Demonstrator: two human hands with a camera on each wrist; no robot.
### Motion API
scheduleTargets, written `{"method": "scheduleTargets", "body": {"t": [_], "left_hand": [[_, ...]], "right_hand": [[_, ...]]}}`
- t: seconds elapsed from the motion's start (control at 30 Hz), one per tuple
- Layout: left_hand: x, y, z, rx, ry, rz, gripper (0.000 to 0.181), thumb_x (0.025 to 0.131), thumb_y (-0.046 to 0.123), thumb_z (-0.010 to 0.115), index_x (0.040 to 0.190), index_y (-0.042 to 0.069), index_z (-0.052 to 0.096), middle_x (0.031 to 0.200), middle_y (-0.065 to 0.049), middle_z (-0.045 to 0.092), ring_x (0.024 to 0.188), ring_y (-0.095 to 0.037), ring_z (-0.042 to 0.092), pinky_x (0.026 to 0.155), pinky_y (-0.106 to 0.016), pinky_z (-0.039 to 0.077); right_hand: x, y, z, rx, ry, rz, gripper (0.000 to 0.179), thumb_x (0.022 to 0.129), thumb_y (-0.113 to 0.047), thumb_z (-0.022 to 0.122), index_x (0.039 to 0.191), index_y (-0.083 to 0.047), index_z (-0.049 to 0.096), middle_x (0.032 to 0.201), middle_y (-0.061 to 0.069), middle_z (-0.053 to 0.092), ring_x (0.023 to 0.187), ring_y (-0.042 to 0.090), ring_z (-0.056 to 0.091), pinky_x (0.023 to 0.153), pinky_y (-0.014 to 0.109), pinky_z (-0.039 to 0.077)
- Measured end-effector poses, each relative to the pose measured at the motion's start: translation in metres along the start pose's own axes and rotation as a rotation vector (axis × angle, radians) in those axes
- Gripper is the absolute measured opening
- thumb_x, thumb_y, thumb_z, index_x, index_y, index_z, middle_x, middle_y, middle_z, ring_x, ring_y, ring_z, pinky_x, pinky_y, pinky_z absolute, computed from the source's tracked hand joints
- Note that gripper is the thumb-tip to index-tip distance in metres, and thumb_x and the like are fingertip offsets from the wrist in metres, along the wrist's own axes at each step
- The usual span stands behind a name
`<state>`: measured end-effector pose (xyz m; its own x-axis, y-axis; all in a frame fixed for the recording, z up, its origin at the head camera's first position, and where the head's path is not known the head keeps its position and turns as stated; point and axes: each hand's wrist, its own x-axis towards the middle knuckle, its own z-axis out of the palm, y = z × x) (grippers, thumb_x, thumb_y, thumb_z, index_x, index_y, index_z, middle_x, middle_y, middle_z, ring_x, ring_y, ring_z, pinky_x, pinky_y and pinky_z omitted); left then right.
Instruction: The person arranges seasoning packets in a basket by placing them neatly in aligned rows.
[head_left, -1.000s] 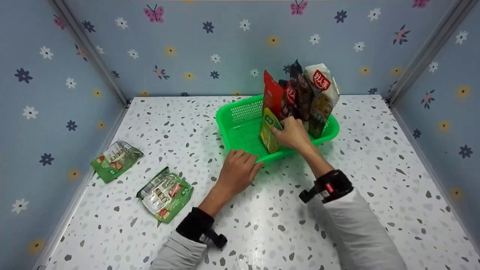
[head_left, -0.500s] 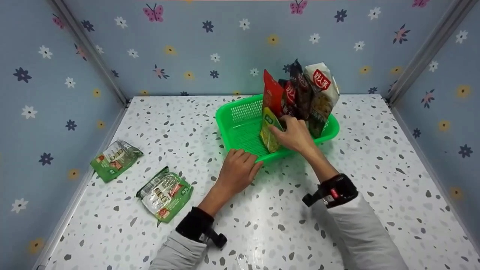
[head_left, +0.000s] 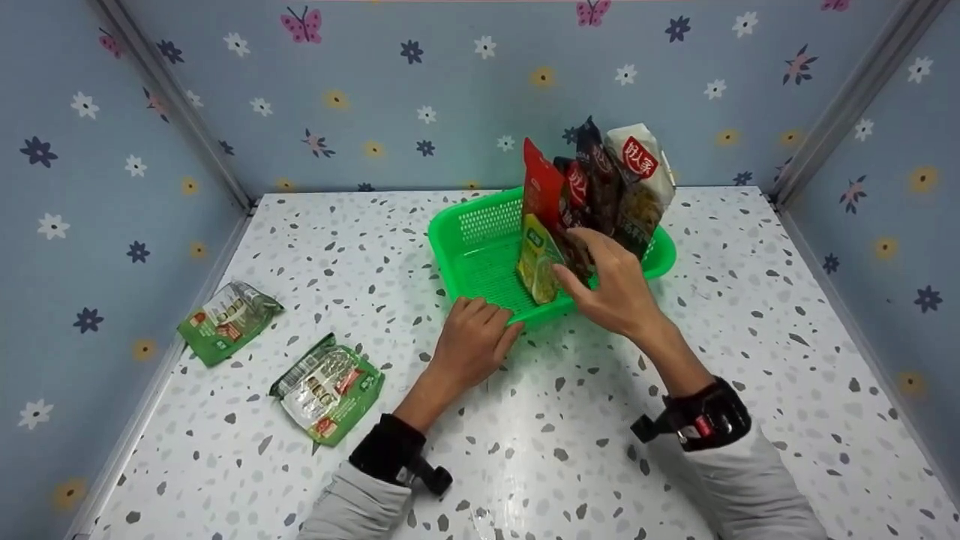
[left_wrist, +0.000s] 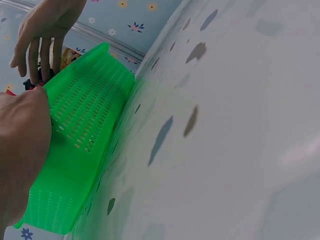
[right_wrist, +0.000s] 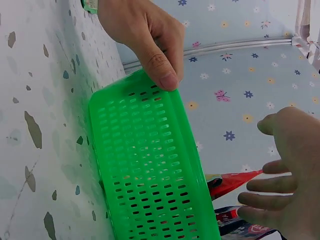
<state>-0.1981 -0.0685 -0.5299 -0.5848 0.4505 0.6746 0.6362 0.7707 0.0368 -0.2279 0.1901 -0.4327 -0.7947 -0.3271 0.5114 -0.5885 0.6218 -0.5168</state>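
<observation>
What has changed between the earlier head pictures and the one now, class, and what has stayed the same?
The right hand has let go of the yellow packet and drawn back toward the person and to the right, fingers open. The left hand still grips the rim of the basket. The yellow packet still stands in the basket, and both green packets lie where they were.

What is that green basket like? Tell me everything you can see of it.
The green basket looks like plastic: an open, shallow tray, roughly rectangular with rounded corners, a smooth rim and slotted walls. It sits upright on the speckled white tabletop, slightly askew to the back wall. At least five packets stand in its right part; bare perforated floor shows at the left. The left hand grips its near rim, thumb outside.
</observation>
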Motion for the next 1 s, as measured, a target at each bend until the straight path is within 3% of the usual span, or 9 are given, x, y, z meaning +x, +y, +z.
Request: {"method": "scheduleTargets", "body": {"t": [0.2, 0.43, 0.73, 1.0], "left_hand": [[-0.001, -0.001, -0.002, -0.035, -0.022, -0.015, 0.024, 0.113, 0.033, 0.069, 0.101, 0.014, 0.077, 0.093, -0.002, 0.080, 0.091, -0.026, 0.070, 0.087, -0.043, 0.052], [-0.003, -0.002, -0.003, -0.074, -0.013, -0.006, 0.018, 0.111, 0.024, 0.067, 0.106, 0.011, 0.079, 0.094, -0.006, 0.081, 0.091, -0.028, 0.070, 0.087, -0.043, 0.052], [-0.004, -0.002, -0.002, -0.096, -0.035, -0.006, 0.021, 0.113, 0.023, 0.062, 0.106, 0.011, 0.079, 0.095, -0.006, 0.081, 0.089, -0.027, 0.070, 0.086, -0.045, 0.052], [-0.002, -0.002, -0.002, -0.080, -0.010, 0.009, 0.017, 0.110, 0.024, 0.068, 0.105, 0.012, 0.079, 0.093, -0.004, 0.080, 0.088, -0.026, 0.069, 0.084, -0.044, 0.051]], "right_hand": [[-0.015, 0.001, 0.000, -0.027, -0.038, -0.255, 0.058, 0.103, -0.021, 0.084, 0.153, -0.001, 0.064, 0.152, 0.023, 0.068, 0.142, 0.041, 0.065, 0.117, 0.060, 0.057], [-0.026, 0.008, 0.016, -0.067, -0.107, -0.419, 0.053, 0.099, -0.020, 0.088, 0.146, -0.003, 0.070, 0.141, 0.019, 0.073, 0.132, 0.035, 0.070, 0.109, 0.053, 0.063], [-0.034, 0.018, 0.041, -0.217, -0.196, -0.409, 0.040, 0.106, -0.027, 0.082, 0.139, -0.006, 0.075, 0.130, 0.014, 0.080, 0.121, 0.034, 0.075, 0.106, 0.051, 0.063], [-0.036, 0.021, 0.051, -0.256, -0.149, -0.406, 0.027, 0.103, -0.019, 0.084, 0.128, -0.008, 0.079, 0.115, 0.011, 0.083, 0.106, 0.032, 0.078, 0.091, 0.049, 0.059]]}}
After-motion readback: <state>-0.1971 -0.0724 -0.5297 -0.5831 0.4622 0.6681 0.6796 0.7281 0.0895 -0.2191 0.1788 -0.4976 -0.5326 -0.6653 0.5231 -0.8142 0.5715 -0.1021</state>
